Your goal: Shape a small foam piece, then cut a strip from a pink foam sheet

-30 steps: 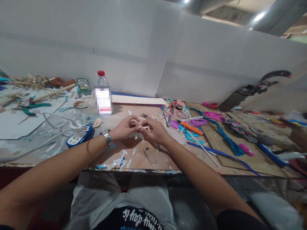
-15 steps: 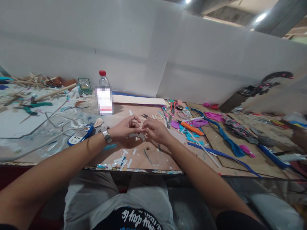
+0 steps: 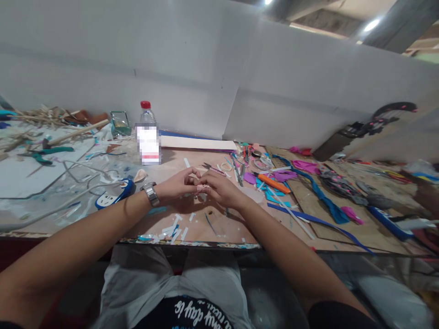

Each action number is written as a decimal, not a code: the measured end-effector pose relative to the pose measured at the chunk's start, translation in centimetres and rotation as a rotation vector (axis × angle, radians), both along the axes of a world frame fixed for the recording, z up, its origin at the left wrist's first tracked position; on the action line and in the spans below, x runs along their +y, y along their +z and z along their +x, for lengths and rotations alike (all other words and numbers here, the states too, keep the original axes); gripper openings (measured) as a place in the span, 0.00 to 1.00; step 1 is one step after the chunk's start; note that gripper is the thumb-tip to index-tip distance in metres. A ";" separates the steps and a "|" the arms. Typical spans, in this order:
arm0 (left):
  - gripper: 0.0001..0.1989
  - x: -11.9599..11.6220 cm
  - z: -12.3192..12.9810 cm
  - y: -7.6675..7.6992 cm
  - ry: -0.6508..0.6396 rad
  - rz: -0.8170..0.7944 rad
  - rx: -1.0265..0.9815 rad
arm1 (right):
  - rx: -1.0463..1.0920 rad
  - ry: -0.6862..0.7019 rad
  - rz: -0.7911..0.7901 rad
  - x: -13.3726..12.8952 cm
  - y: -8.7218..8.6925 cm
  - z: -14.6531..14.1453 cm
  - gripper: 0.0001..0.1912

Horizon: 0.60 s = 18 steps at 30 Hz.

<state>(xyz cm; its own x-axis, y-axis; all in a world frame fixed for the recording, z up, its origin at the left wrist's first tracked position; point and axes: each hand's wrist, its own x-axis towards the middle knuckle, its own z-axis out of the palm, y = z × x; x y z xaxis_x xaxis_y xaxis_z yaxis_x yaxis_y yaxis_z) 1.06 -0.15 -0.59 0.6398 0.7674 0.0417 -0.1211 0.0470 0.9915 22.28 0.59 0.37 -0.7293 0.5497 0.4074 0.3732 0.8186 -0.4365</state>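
Over the middle of the worktable, my left hand [image 3: 175, 185] and my right hand [image 3: 222, 188] meet at the fingertips. Both are closed in a pinch around a small pale, whitish piece [image 3: 201, 196], mostly hidden by the fingers; its kind is unclear. A silver watch [image 3: 151, 193] circles my left wrist. Just beyond the right fingers lie small scissors or snips [image 3: 213, 168]. Narrow white and blue paper strips [image 3: 174, 228] are scattered on the table nearer my body.
To the left are a blue-and-white power strip [image 3: 115, 194], green-handled pliers [image 3: 44, 155] and a red-capped bottle [image 3: 147, 119]. An orange cutter [image 3: 273, 183], blue ribbon [image 3: 318, 196] and purple scraps lie right. At the far right stands a hot glue gun or similar blue-and-white tool [image 3: 391, 223].
The fingers of both hands have come closer together and curled further around the pale piece, which shows less. More of the scissors or snips is visible behind the right hand.
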 end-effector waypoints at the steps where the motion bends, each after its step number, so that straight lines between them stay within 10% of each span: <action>1: 0.23 0.0 0.1 0.0 0.009 0.005 -0.004 | 0.009 -0.024 0.011 0.0 0.0 0.0 0.08; 18: 0.19 0.9 0.2 -0.5 0.192 0.090 -0.039 | 0.179 -0.194 0.089 0.1 -0.4 0.2 0.11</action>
